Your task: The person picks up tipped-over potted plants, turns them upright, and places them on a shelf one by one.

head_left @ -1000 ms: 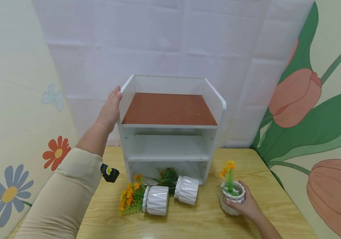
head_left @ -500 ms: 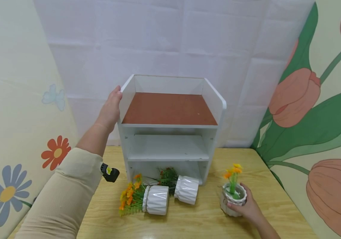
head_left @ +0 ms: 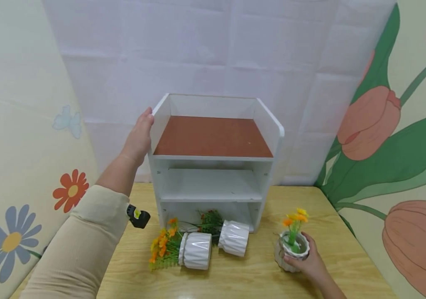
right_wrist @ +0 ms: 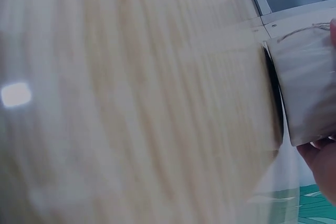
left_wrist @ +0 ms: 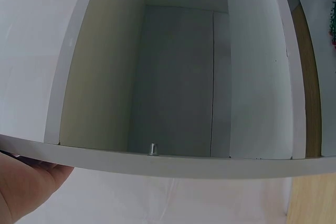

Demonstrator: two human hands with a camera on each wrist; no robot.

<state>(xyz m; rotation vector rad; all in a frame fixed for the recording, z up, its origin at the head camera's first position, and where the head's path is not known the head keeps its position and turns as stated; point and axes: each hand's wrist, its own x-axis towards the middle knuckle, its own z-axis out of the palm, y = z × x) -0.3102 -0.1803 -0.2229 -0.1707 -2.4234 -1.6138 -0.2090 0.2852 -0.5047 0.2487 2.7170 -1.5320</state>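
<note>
My left hand (head_left: 138,137) lies against the outer left side of a white shelf unit (head_left: 211,158), fingers extended along the panel. Part of this hand (left_wrist: 29,184) shows below the panel in the left wrist view. On the right, my right hand (head_left: 312,259) grips a white ribbed flowerpot (head_left: 287,259) by its side, thumb toward the front. Orange and yellow artificial flowers (head_left: 296,216) rise from this pot. In the right wrist view the same pot (right_wrist: 310,87) stands close to the table, with a dark shadow along its base; contact is hard to tell.
Two white pots lie on their sides before the shelf: one (head_left: 195,251) with orange flowers (head_left: 162,243), the other (head_left: 233,238) with red-dotted greenery (head_left: 210,222). They sit on a wooden table (head_left: 250,280). A white cloth (head_left: 213,50) hangs behind.
The flowers in the held pot have swung to the right and slightly down, and the pot has shifted slightly right. My left hand stays on the shelf's side.
</note>
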